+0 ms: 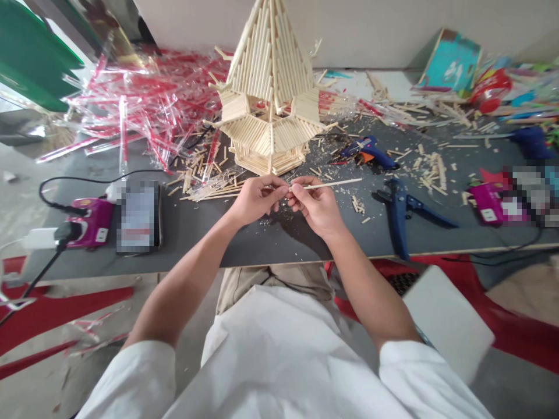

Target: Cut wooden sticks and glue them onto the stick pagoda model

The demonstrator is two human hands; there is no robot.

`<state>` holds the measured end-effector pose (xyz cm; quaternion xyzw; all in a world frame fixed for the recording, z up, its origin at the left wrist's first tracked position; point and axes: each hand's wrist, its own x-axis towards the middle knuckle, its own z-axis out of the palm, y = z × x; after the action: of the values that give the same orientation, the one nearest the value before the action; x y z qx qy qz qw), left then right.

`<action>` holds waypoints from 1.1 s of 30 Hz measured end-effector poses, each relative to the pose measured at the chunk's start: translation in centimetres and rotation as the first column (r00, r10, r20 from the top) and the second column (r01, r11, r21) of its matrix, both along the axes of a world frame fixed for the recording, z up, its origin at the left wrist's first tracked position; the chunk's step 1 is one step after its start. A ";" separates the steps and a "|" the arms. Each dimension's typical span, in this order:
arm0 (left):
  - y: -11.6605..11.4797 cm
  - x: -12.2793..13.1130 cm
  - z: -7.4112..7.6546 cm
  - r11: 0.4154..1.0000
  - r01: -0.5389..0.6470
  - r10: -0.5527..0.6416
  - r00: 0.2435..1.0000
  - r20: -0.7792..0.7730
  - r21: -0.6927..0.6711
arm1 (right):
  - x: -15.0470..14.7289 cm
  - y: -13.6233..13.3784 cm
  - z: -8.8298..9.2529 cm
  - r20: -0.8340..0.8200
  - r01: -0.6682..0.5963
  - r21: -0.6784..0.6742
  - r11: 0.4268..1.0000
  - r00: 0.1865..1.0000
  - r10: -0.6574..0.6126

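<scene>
Just in front of the table's near side, my right hand (317,208) pinches a thin wooden stick (343,183), whose free end points right. My left hand (261,199) is closed with fingertips meeting the right ones; whether it grips the stick's other end or some small piece is hidden. Beyond both hands stands a pagoda-like model (271,125) built of pale wooden sticks, with a steep pointed roof. Several loose sticks (218,191) lie left of the model's base, close to my left hand.
Right of my hands lies a blue cutter tool (398,212), with a blue glue gun (371,152) behind it. A phone (138,218) and purple power strip (91,221) sit left. Red-and-clear plastic wrappers (148,105) pile up behind. Stick scraps (432,171) litter the dark table (201,238).
</scene>
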<state>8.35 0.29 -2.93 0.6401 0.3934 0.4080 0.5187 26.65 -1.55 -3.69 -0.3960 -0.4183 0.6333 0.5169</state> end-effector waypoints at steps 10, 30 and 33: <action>0.0 0.0 0.7 1.000 0.008 -0.008 1.000 -0.009 -0.021 | 0.0 0.0 0.0 0.013 0.003 0.028 1.000 1.000 -0.003; -0.4 0.1 1.0 0.998 -0.054 0.051 0.997 -0.062 -0.039 | 0.1 0.1 -0.6 0.005 -0.007 0.066 0.998 1.000 0.006; -0.4 0.1 1.2 0.998 -0.054 0.052 0.997 -0.059 -0.036 | 0.0 0.1 -0.5 -0.004 -0.003 0.045 0.999 1.000 0.003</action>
<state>8.43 -0.15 -1.68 0.6312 0.4326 0.3956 0.5079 26.66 -1.40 -4.16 -0.3824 -0.4321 0.6251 0.5257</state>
